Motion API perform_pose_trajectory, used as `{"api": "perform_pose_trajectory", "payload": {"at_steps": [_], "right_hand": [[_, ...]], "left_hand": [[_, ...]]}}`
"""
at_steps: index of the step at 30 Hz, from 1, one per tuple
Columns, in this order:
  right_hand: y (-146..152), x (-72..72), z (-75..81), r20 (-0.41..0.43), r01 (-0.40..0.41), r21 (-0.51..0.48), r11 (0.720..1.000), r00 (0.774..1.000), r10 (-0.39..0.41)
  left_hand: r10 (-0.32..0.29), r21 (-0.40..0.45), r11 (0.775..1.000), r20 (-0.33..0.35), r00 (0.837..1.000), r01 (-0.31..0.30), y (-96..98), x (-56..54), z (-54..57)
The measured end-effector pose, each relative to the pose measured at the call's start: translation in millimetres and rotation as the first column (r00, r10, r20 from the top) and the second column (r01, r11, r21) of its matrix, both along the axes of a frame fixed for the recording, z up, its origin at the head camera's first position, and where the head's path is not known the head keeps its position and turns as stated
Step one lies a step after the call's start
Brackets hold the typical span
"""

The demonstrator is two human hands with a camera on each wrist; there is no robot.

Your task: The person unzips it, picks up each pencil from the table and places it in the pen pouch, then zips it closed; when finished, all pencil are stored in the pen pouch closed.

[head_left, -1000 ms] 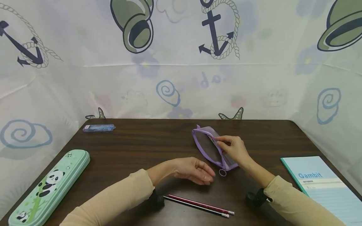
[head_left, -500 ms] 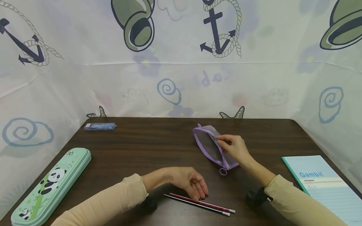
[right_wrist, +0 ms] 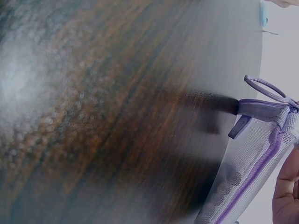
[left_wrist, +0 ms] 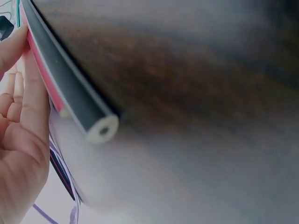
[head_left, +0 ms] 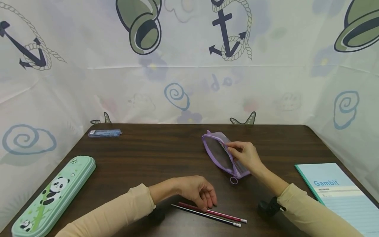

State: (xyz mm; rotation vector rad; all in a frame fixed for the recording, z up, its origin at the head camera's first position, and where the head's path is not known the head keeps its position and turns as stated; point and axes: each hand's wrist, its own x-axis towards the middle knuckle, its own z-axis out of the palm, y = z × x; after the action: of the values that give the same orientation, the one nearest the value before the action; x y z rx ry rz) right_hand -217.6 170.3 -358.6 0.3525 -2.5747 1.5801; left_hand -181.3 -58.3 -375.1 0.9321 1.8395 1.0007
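Observation:
My left hand (head_left: 197, 191) is over two pencils on the table, thumb and fingertips pinching the red pencil (head_left: 228, 216) near its middle. Right beside it lies the black pencil (head_left: 219, 219), its flat unsharpened end facing the camera in the left wrist view. A purple-edged mesh pencil pouch (head_left: 208, 151) gapes at its zip, and my right hand (head_left: 247, 156) holds its far edge between thumb and fingers. A ring pull (head_left: 234, 180) hangs at the pouch's near end. Something dark and slim shows inside the pouch opening.
A green panda pencil case (head_left: 53, 194) lies at the left edge of the dark wood table (head_left: 148, 151). At the back left is a small blue clear case (head_left: 105, 133). A Gambit notebook (head_left: 340, 187) lies on the right, and a printed cloth hangs behind.
My left hand has come down from beside the pouch to the pencils and taken hold of the red one, which has shifted slightly from the black. My right hand stays on the pouch.

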Motion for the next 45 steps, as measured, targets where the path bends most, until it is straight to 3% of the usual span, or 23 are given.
{"api": "perform_pose_trajectory", "payload": {"at_steps": [6, 22, 35, 42, 45], "right_hand": [[0.3, 0.2, 0.0, 0.003, -0.001, 0.008, 1.0, 1.0, 0.001], [-0.2, -1.2, -0.7, 0.0, 0.004, 0.002, 1.0, 1.0, -0.004], [1.0, -0.4, -0.9, 0.01, 0.007, 0.011, 1.0, 1.0, -0.007], [0.5, -0.8, -0.2, 0.004, 0.01, 0.023, 1.0, 1.0, -0.01], [0.3, -1.9, -1.1, 0.001, 0.007, 0.026, 1.0, 1.0, -0.007]], "left_hand": [[-0.026, 0.0, 1.0, -0.128, 0.991, 0.026, -0.7, -1.1, -0.7], [-0.129, -0.049, 0.992, -0.282, 0.951, 0.12, 2.6, -0.4, 0.1], [-0.169, -0.109, 0.985, -0.426, 0.889, 0.135, 8.0, 3.7, 2.3], [-0.183, -0.086, 0.983, -0.411, 0.893, 0.162, 7.2, -0.5, 2.1], [-0.177, -0.072, 0.984, -0.38, 0.908, 0.161, 4.9, -5.1, 5.9]]}}
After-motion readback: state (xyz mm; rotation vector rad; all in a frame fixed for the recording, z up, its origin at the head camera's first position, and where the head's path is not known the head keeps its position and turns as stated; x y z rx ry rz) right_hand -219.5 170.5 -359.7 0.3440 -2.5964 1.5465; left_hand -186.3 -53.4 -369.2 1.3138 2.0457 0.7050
